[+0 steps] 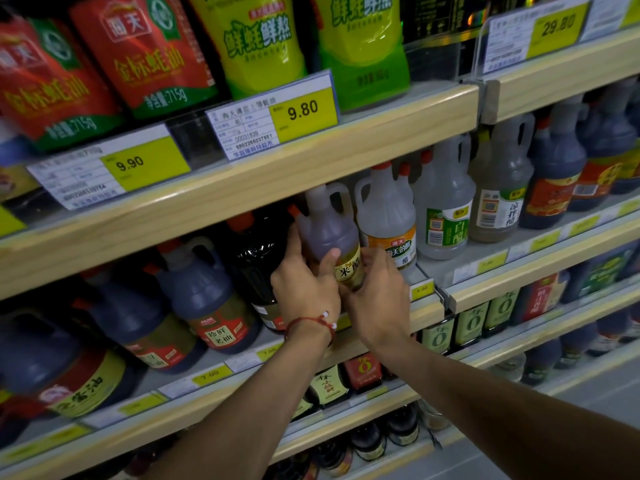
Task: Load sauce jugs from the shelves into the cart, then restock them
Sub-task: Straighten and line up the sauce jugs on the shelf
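A pale brownish rice vinegar jug [329,230] with a yellow label and red cap stands upright on the middle shelf [426,308]. My left hand [304,285], with a red string bracelet at the wrist, grips the jug's left side, thumb across the front. My right hand [379,296] holds its lower right side, fingers curled round the base. Left of it stands a dark soy sauce jug [256,261]. A clear vinegar jug [388,220] with an orange label is right beside it. The cart is out of view.
The upper shelf [242,188] hangs low over the jug tops, with price tags 9.90 and 9.80 and red and green sauce pouches above. More dark and clear jugs fill the middle shelf to both sides. Small bottles line the shelves below.
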`<control>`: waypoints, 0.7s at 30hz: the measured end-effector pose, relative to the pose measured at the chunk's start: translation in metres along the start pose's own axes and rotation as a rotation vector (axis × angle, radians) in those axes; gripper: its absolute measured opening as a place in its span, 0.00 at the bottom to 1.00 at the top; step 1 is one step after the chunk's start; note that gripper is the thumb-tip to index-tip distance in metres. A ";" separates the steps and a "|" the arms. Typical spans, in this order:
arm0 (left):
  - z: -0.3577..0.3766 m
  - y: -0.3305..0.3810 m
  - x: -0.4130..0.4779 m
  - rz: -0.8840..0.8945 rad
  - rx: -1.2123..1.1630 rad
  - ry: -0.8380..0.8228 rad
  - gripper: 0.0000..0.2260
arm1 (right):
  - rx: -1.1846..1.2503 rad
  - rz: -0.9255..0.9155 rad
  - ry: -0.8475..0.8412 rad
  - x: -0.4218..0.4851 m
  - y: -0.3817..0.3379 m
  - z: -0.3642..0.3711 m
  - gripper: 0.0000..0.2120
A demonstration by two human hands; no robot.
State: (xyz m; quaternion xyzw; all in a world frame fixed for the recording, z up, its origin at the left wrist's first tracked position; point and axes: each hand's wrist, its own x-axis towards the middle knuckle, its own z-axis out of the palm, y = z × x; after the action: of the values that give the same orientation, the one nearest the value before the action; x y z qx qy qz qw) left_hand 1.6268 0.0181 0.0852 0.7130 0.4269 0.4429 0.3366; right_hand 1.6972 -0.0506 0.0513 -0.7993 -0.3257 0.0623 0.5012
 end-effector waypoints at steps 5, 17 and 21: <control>0.000 -0.005 0.002 0.008 -0.007 -0.035 0.34 | -0.011 -0.009 0.013 -0.001 0.002 0.005 0.29; -0.045 0.008 -0.040 0.098 0.091 -0.145 0.27 | -0.302 -0.369 -0.147 -0.026 0.006 -0.047 0.14; -0.081 0.025 -0.057 0.258 0.397 -0.281 0.17 | -0.538 -0.535 -0.165 -0.035 -0.007 -0.081 0.12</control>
State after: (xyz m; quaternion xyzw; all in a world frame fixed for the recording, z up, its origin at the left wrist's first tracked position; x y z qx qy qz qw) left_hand 1.5459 -0.0357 0.1183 0.8680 0.3601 0.2864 0.1868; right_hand 1.7007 -0.1306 0.0891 -0.7814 -0.5665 -0.0941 0.2442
